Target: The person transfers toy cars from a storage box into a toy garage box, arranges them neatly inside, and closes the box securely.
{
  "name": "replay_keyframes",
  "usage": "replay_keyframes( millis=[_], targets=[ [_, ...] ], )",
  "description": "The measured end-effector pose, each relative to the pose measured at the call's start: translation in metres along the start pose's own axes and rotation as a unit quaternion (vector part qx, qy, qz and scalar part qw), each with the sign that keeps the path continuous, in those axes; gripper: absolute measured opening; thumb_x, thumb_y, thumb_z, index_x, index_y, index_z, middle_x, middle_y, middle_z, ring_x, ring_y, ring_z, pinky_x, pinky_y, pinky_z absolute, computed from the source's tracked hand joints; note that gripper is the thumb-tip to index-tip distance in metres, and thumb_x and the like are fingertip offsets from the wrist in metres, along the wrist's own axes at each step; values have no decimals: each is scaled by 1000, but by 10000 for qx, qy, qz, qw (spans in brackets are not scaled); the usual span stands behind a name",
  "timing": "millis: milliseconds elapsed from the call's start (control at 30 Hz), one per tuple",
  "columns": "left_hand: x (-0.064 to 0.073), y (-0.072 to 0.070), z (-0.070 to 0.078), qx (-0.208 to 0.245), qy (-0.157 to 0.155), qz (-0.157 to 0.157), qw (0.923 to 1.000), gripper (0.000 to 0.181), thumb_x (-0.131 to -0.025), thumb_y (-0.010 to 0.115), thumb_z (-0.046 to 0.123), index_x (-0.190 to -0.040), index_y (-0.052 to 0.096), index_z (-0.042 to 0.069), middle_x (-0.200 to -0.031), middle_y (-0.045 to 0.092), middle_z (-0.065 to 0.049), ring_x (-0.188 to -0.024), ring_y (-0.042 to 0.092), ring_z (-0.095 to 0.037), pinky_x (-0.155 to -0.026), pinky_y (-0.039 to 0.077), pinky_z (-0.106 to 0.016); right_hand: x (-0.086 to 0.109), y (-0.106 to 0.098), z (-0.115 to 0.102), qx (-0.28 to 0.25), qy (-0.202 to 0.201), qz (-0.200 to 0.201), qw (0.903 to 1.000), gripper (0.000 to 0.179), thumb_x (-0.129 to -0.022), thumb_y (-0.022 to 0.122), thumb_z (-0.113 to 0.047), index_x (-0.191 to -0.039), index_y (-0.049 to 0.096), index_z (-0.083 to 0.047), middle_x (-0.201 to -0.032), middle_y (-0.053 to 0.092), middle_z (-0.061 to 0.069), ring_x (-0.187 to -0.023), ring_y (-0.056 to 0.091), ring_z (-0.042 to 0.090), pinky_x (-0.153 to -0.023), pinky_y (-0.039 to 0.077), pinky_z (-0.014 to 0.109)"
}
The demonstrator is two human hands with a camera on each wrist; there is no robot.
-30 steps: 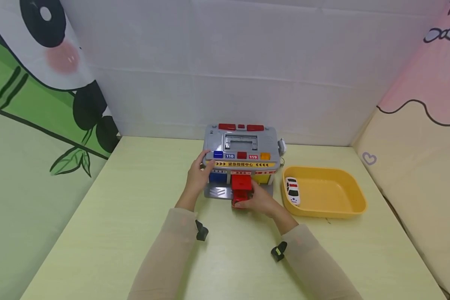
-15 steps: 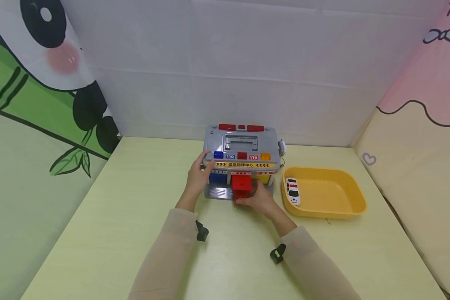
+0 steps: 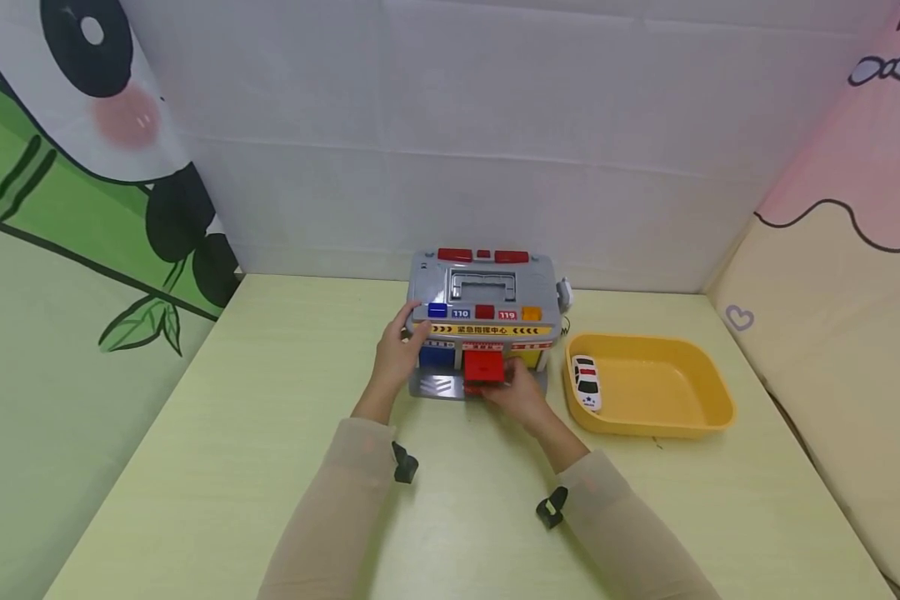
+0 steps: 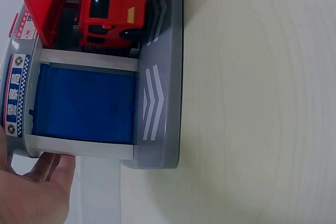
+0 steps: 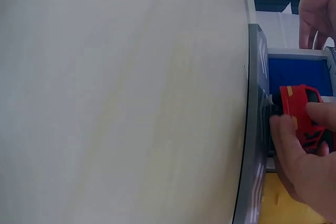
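A grey toy rescue station with coloured buttons and a folded handle stands near the back of the table. My left hand holds its left front corner, thumb on the roof edge. A red toy truck sits mostly inside the middle bay, nose outward, under the raised red door. My right hand pinches the truck, with fingers at its front in the right wrist view. The blue door on the left and the yellow door on the right are down. The truck's rear is hidden.
A yellow tray stands right of the station, with a white toy police car against its left side. The pale table meets a white cloth backdrop behind the station.
My right hand has moved forward and pushed the red truck deeper into the middle bay, so less of it shows below the raised door. The left hand keeps its hold.
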State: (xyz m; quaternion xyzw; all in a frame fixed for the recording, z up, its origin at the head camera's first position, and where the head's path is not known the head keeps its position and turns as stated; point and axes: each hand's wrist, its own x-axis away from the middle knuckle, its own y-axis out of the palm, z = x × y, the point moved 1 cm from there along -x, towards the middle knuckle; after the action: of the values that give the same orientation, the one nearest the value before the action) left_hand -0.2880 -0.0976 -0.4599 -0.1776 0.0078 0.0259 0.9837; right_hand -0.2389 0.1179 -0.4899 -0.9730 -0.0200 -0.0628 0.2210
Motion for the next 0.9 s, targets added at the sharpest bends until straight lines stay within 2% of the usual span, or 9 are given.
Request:
replay_keyframes(
  millis=[167,433,633,800,900],
  targets=[
    [0,-1,1,-12,56,32,10000,47,-100,52,41,-145,43,32,-137,44,-15,-115,48,-33,-90,46,-51,0,-3,3,-227,0,-47,9997,36,-85,74,-13,-111,54,-1,-104,59,13,-94,55,28,-82,49,37],
    [0,-1,0,-27,73,22,10000,47,-100,52,41,-145,43,31,-136,45,-16,-116,49,-34,-89,46,-51,2,-4,3,-58,-80,-212,9997,34,-88,71,-13,-117,63,1,-110,63,13,-96,55,26,-87,50,40],
    [0,0,0,14,69,20,10000,47,-100,51,40,-145,43,30,-137,45,-16,-117,49,-34,-90,46,-51,2,-1,0,-10,-257,-374,9990,40,-89,69,-10,-126,59,2,-120,62,17,-104,59,29,-93,47,44],
    [0,0,0,34,43,-2,10000,47,-100,52,40,-145,43,31,-138,44,-15,-117,49,-33,-90,46,-51,3,-4,2,-14,-285,-571,9980,40,-94,62,-8,-132,54,1,-125,58,16,-101,57,28,-89,49,43],
    [1,0,0,59,51,1,10000,47,-100,52,40,-145,43,31,-138,44,-14,-116,49,-33,-90,46,-51,4,-6,3,-253,-228,-706,9969,46,-96,58,-5,-140,47,-1,-131,54,18,-103,57,30,-85,52,41]
  ],
)
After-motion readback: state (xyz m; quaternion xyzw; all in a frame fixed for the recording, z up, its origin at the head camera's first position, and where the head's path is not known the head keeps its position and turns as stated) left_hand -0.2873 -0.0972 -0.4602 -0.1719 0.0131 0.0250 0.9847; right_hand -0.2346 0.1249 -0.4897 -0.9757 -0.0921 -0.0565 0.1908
